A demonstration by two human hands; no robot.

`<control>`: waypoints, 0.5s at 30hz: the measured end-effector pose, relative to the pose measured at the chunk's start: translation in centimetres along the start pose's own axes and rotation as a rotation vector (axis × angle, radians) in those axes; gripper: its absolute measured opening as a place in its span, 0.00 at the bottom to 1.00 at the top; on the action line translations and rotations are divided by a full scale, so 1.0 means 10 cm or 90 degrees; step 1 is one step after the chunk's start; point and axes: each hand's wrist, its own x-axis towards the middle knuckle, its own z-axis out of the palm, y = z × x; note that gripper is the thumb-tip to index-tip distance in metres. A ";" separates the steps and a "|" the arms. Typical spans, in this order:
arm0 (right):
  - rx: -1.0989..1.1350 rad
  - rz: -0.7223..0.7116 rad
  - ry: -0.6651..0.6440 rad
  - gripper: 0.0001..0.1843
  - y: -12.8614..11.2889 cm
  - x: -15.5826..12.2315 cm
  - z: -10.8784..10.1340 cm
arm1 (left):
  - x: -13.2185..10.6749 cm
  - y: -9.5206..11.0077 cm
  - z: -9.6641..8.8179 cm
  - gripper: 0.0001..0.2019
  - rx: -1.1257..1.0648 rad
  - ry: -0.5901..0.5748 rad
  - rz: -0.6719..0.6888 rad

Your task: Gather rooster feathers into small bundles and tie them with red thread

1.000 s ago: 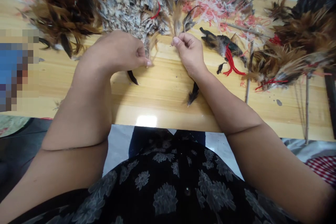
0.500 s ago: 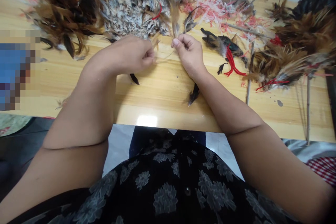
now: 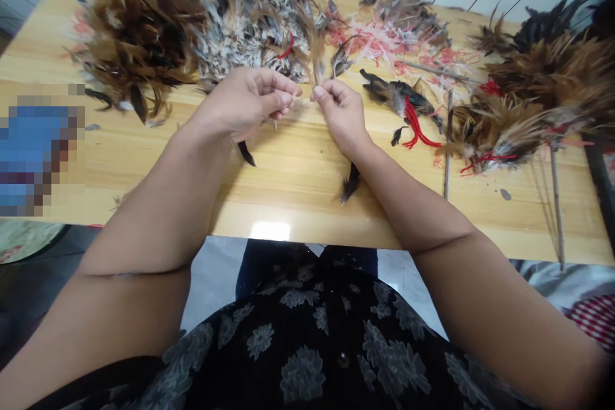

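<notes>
Brown feather point(image 3: 317, 57) upright at upper middle of frame, quill pinched tight in my right hand point(image 3: 342, 116) — left hand point(image 3: 245, 102) fingers nearly closed beside it, cannot tell if gripping; feather heaps point(image 3: 144, 32) on wooden table point(image 3: 288, 192) beyond

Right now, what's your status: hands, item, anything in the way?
Right hand pinching a thin brown feather. Left hand fingertips at its pale quill, grip unclear. Black feather lying on the yellow wooden table below left hand.
</notes>
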 end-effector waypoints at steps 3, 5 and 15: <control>0.019 0.005 -0.007 0.31 -0.05 -0.03 0.02 | 0.01 -0.02 0.11 0.16 -0.034 0.001 -0.029; 0.029 0.008 -0.015 0.31 -0.06 -0.05 0.03 | 0.01 -0.03 0.15 0.17 -0.061 0.000 -0.028; 0.041 0.011 -0.034 0.33 -0.10 -0.06 0.05 | 0.01 -0.10 0.22 0.21 -0.112 0.043 -0.016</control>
